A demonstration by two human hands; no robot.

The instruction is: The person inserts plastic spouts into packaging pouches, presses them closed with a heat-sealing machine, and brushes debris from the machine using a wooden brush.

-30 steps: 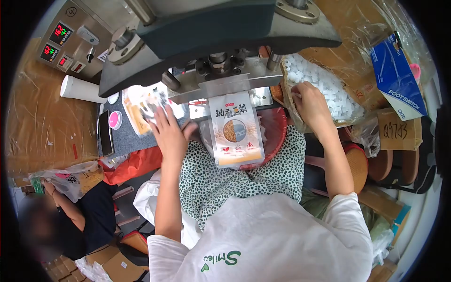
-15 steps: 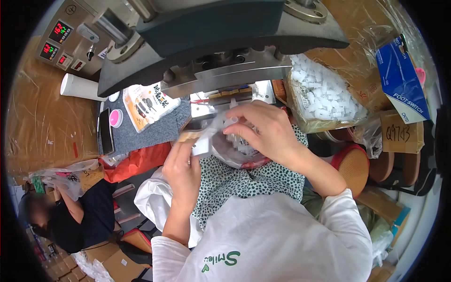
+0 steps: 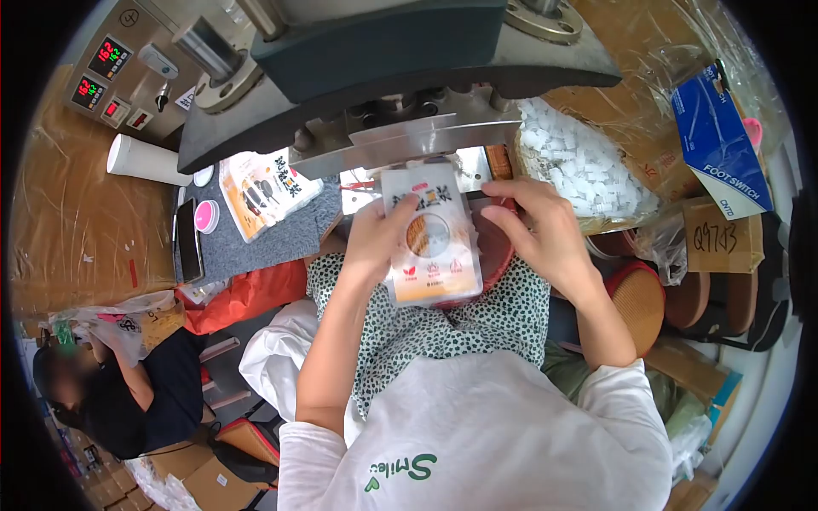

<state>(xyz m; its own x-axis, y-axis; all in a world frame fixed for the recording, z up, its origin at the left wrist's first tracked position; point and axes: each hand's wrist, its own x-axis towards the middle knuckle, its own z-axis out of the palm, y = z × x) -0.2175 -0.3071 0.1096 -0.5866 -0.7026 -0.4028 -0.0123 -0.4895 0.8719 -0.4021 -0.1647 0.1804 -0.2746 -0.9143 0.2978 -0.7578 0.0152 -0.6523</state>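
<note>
My left hand (image 3: 375,243) grips a printed plastic pouch (image 3: 434,277) by its left side, thumb on top. The pouch is white with orange and red print and a round clear window, and its printed face is turned up. Its upper end lies close to the metal jaw of a press (image 3: 409,136). My right hand (image 3: 541,234) hovers just right of the pouch, thumb and forefinger apart, with nothing visible between them. Beneath the pouch, a red-rimmed bowl (image 3: 497,243) on my lap is partly hidden.
A box of small white plastic pieces (image 3: 588,162) stands at the right. More printed pouches (image 3: 264,192) lie on a grey mat (image 3: 226,251) at the left, near a phone (image 3: 190,241) and a pink-topped jar (image 3: 206,216). Another person (image 3: 145,392) sits at lower left.
My left hand has moved up and right, bringing the pouch flat and face-up before the press. My right hand has shifted right, away from the bowl's middle, and its fingers have spread.
</note>
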